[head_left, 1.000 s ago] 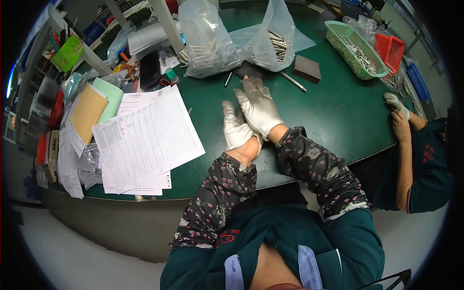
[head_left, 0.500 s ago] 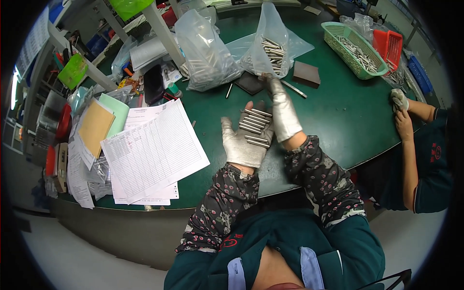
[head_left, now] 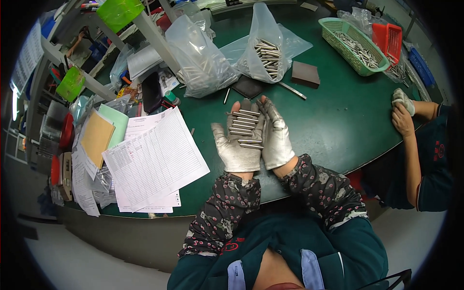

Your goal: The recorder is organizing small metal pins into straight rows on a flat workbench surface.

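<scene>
My left hand (head_left: 237,140), in a white glove, lies palm up above the green table (head_left: 338,125) with several short metal rods (head_left: 244,128) resting side by side across its palm and fingers. My right hand (head_left: 276,136), also gloved, rests against the left hand's right edge, fingers straight and touching the rod ends. Just beyond my fingertips stands an open clear bag of metal rods (head_left: 267,53). A loose rod (head_left: 226,95) lies on the table near the fingertips.
A second clear bag (head_left: 200,60) stands at left, dark pads (head_left: 305,74) near the bags. Printed sheets (head_left: 154,162) cover the table's left side. A green basket of rods (head_left: 355,46) and red basket (head_left: 390,38) sit far right. Another person's hands (head_left: 402,111) rest at right.
My hands were pressed together low on the table; the left palm then turned up showing the rods, and the right hand came back from the bag to rest beside it.
</scene>
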`<act>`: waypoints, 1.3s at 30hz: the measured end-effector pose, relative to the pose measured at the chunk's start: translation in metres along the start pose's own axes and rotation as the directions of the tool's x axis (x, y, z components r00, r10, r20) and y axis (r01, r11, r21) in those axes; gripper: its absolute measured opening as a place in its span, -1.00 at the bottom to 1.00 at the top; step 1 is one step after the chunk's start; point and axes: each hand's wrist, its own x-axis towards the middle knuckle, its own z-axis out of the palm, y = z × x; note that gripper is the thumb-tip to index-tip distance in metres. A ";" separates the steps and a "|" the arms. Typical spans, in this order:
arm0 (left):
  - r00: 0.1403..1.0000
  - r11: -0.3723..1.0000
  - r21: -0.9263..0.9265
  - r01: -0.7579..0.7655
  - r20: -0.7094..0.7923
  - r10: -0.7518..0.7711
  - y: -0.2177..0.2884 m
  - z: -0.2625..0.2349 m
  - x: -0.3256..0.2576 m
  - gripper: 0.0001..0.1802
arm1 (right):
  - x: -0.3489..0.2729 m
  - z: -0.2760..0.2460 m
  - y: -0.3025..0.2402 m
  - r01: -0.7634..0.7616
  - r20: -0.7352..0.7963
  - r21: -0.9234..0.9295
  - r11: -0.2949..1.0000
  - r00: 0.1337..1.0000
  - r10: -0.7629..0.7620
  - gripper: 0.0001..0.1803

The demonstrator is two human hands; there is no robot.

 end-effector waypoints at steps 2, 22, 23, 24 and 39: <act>0.999 0.997 0.063 -0.031 0.027 0.030 -0.004 -0.001 0.000 -0.23 | 0.001 0.000 -0.001 -0.014 0.016 0.012 1.000 1.000 0.014 -0.43; 0.989 0.997 -0.011 0.080 -0.121 -0.081 0.016 -0.011 0.001 -0.54 | -0.006 0.017 -0.043 0.850 0.854 -0.489 -0.193 0.422 -0.305 -0.44; 0.991 0.997 -0.003 0.071 -0.110 -0.071 0.020 -0.006 0.001 -0.54 | -0.006 0.026 -0.065 0.877 0.883 -0.421 -0.233 0.337 -0.326 -0.60; 0.975 0.999 -0.012 0.031 -0.219 -0.033 0.016 0.011 0.001 -0.56 | 0.000 0.027 -0.084 0.836 0.886 -0.432 -0.339 0.322 -0.334 -0.62; 0.963 0.993 0.053 0.106 -0.256 -0.089 -0.035 0.140 0.117 -0.62 | 0.100 0.000 -0.170 0.508 0.915 -0.230 -0.830 0.403 -0.007 -0.73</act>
